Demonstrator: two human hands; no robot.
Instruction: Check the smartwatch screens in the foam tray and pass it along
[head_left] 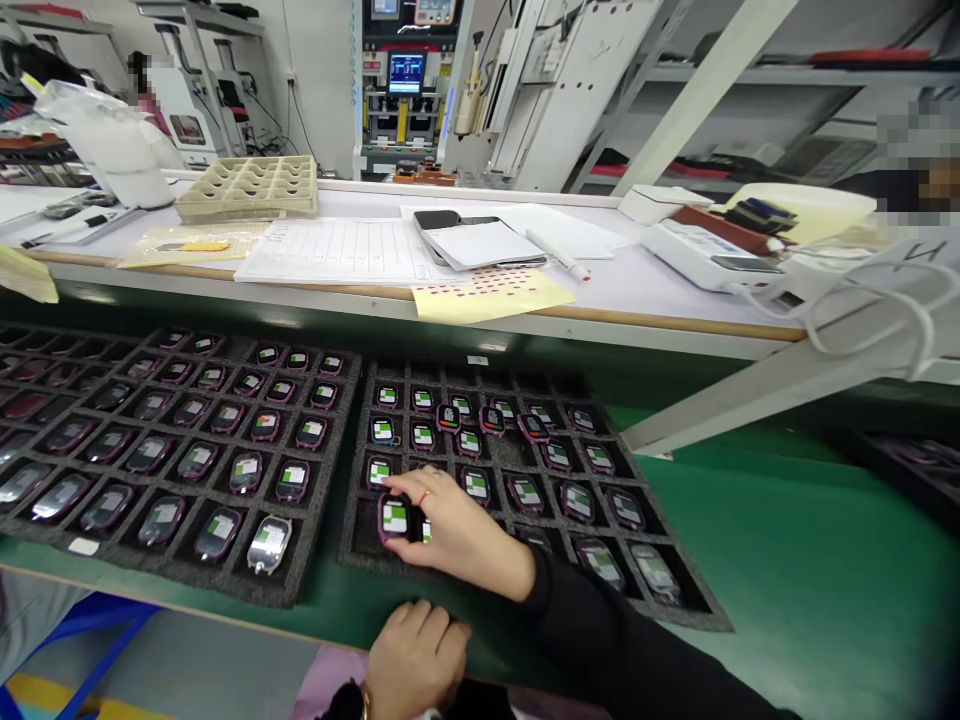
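My right hand (457, 530), in a black sleeve, reaches in from the right and is closed on a smartwatch (394, 515). Thumb and fingers grip it by its edges; its lit screen shows white and green blocks. It is over the near left corner of the right foam tray (731, 622), whose compartments hold several similar watch bodies. Three watches with dark, orange-marked screens, one of them a purple-rimmed watch (492, 420), lie across the dividers farther back. My left hand (416, 650) rests at the near bench edge, fingers curled into a loose fist; its palm is hidden.
A left foam tray (289, 590) holds more watches, including a silver one (268, 543). Behind the trays, a raised shelf (637, 300) carries papers (337, 250), a beige divided tray (247, 188) and a white device (712, 255). A slanted white post (712, 390) stands at right.
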